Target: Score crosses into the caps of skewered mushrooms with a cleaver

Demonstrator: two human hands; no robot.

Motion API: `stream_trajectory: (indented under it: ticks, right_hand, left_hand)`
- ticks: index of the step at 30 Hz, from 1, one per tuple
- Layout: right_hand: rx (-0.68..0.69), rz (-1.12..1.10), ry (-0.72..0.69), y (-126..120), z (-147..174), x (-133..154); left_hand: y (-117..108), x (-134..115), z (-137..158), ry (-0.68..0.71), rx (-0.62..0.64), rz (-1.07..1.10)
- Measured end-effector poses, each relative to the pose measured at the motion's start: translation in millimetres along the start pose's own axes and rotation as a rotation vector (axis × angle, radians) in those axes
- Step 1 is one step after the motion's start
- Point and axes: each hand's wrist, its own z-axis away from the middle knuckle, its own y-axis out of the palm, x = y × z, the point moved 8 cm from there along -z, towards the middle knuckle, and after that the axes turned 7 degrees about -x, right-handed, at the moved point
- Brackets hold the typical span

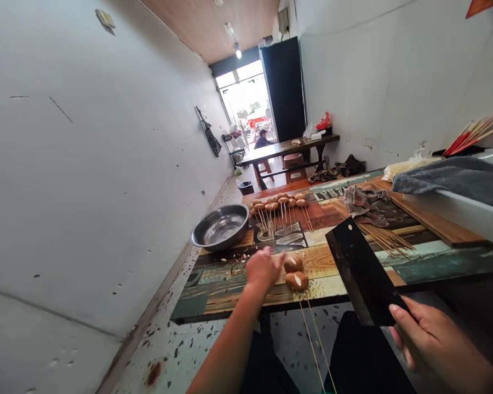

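Note:
My right hand is wrapped round the handle of a black cleaver, its broad blade upright beyond the table's near edge. My left hand is over the table with thumb and fingers apart and nothing visible in them. Just right of it lie two brown mushroom caps, each with a pale cut on top. Two thin bamboo skewers run from these caps over the table edge toward me. Farther back, several skewered mushrooms lie in a row with their sticks pointing my way. Small scraps are scattered left of my hand.
A steel basin sits at the table's left edge. Loose bamboo skewers and a crumpled cloth lie to the right. Beyond them are a wooden board and a white tub with a grey towel. Another table stands farther off.

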Motion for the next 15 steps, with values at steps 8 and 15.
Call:
stream_trajectory:
  ticks: [8,15]
  right_hand:
    - [0.039,-0.075,0.022,13,-6,-16]
    - [0.000,-0.125,0.064,9,-5,-30]
  left_hand:
    - [30,-71,29,0.278,0.215,0.052]
    - [17,-68,11,0.629,0.179,0.242]
